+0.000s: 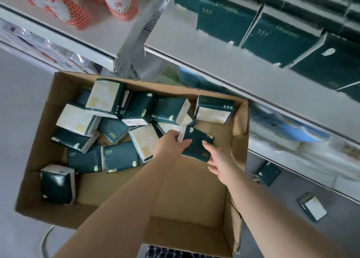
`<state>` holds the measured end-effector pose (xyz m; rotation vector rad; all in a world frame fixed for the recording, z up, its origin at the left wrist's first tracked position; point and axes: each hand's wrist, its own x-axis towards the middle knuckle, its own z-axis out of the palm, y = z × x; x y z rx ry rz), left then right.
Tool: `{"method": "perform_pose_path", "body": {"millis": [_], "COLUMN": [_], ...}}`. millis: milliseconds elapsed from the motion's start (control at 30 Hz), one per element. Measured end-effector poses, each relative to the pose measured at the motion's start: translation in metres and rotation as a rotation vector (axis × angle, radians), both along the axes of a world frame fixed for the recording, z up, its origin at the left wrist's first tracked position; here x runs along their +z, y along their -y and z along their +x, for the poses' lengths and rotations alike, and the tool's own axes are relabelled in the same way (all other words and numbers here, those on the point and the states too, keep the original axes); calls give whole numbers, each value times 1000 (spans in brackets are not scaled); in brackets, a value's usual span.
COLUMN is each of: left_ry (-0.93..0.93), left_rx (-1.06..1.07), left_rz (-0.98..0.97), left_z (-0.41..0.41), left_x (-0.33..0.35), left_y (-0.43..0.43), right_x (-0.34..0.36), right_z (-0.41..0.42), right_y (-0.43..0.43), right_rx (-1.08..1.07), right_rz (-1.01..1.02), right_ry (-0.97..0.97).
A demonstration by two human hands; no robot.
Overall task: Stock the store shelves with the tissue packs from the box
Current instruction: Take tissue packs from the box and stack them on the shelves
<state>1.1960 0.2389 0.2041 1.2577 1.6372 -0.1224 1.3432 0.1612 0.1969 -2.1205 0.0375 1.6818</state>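
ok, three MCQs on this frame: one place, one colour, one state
1. Where do the stray tissue packs outside the box lie?
A in a basket
B on the floor, right of the box
C on a stool

2. What colour are the wrappers of the stocked packs on the shelf?
A dark green
B yellow
C pink

3. The right hand is:
A clenched in a fist
B lifting a pack to the shelf
C open, fingers straight, beside a boxed pack

Key:
1 B: two packs lie on the floor by the box.
2 A: every front on the shelf is dark green.
3 C: the fingers are straight and low in the box.
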Motion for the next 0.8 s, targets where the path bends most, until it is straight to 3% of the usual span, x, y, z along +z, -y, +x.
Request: {"method": "perform_pose_path", "body": {"millis": [267, 467, 600, 800], "left_ry": [159, 323, 417, 514], "left_rx": [306, 522, 537, 405], "left_rz": [90, 28, -66, -86], "left_z": [-7, -28, -52, -72], "left_x": [25, 101, 178, 300], "left_y": [12, 23, 34, 37], "right_x": [27, 97, 177, 305], "right_z": [1, 6, 2, 14], "right_y": [10, 11, 5, 1], "right_rx": [59, -58, -141, 46], "right_rz": [50, 166, 267, 431], "right_ry": [-26, -108, -206, -187]}}
